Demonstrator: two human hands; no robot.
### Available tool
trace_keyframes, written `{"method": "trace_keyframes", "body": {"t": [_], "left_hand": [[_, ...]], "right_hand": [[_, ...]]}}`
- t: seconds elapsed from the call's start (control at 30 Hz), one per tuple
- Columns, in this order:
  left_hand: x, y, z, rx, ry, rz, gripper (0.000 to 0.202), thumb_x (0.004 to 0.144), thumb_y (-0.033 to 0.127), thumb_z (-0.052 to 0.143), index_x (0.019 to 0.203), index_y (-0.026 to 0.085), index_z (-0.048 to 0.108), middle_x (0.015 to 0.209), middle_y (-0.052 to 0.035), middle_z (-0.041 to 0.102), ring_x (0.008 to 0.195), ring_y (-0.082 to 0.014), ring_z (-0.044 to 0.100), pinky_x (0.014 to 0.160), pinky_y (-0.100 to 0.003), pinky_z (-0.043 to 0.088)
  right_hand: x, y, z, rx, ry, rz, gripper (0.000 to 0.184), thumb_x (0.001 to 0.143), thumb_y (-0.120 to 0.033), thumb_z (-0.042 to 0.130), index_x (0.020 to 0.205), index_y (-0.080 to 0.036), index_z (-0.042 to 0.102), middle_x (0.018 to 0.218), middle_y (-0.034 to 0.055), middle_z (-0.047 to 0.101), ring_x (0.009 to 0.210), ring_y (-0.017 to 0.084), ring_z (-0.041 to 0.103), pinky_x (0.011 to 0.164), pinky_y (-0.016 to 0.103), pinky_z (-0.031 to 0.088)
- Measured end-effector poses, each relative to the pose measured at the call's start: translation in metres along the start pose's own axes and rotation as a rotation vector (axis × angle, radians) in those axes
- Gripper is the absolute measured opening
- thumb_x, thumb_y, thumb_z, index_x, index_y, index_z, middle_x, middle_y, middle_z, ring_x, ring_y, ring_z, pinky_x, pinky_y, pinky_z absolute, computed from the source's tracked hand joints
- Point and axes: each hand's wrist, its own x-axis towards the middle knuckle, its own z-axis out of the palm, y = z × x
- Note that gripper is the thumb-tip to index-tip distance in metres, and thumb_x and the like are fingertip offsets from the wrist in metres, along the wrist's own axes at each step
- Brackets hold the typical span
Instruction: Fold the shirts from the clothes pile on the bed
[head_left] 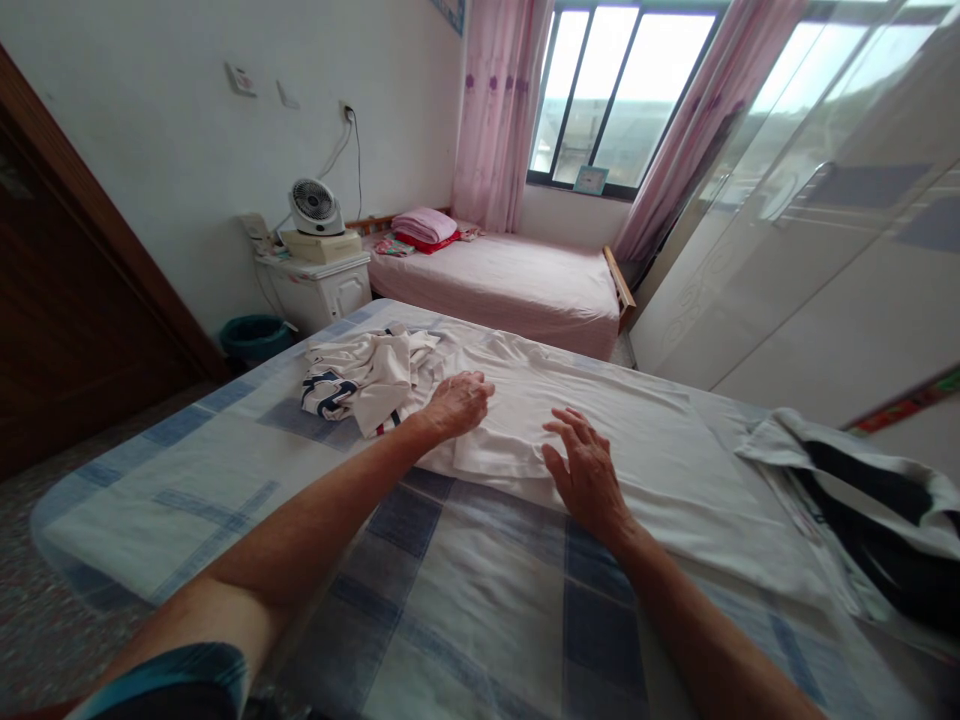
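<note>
A white garment (pixel 615 420) lies spread flat across a bed with a blue-and-white checked sheet (pixel 465 590). My left hand (pixel 459 400) rests on the garment's left part, fingers curled down onto the cloth where a sleeve is folded in. My right hand (pixel 583 468) lies on the folded edge a little nearer to me, fingers stretched and slightly apart, pressing flat. Neither hand lifts any cloth.
A crumpled white shirt with dark blue print (pixel 360 380) lies left of my left hand. A dark and grey garment (pixel 862 500) lies at the right. Beyond are a pink bed (pixel 517 280), a nightstand with a small fan (pixel 315 210), a green bin (pixel 255 338) and a wardrobe (pixel 825 250).
</note>
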Motion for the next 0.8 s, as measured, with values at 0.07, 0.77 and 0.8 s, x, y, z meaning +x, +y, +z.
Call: {"method": "trace_keyframes", "body": {"t": [0.07, 0.77, 0.8], "left_hand": [[0.000, 0.010, 0.015, -0.031, 0.080, 0.120, 0.035, 0.088, 0.022, 0.041, 0.116, 0.017, 0.060, 0.127, -0.0117, 0.056, 0.120, -0.0241, 0.049, 0.098, -0.035, 0.038], [0.036, -0.049, 0.032, 0.091, 0.200, -0.073, 0.034, 0.084, 0.016, 0.042, 0.112, 0.013, 0.063, 0.132, -0.0165, 0.052, 0.126, -0.0297, 0.043, 0.102, -0.044, 0.034], [0.046, -0.059, 0.030, 0.047, 0.224, -0.080, 0.033, 0.083, 0.017, 0.044, 0.110, 0.012, 0.063, 0.130, -0.0166, 0.053, 0.124, -0.0286, 0.044, 0.101, -0.041, 0.035]], "right_hand": [[-0.003, -0.005, 0.002, -0.017, -0.109, -0.147, 0.044, 0.091, -0.032, 0.040, 0.133, -0.019, 0.046, 0.143, 0.0093, 0.042, 0.138, 0.023, 0.025, 0.108, 0.043, 0.023], [0.013, 0.072, -0.044, -0.223, -0.351, 0.253, 0.061, 0.092, -0.052, 0.025, 0.137, -0.014, 0.044, 0.141, 0.0123, 0.044, 0.130, 0.024, 0.040, 0.103, 0.041, 0.033], [0.017, 0.096, -0.052, -0.234, -0.305, 0.318, 0.059, 0.092, -0.050, 0.027, 0.136, -0.014, 0.045, 0.139, 0.0129, 0.047, 0.127, 0.025, 0.043, 0.102, 0.041, 0.035]]}}
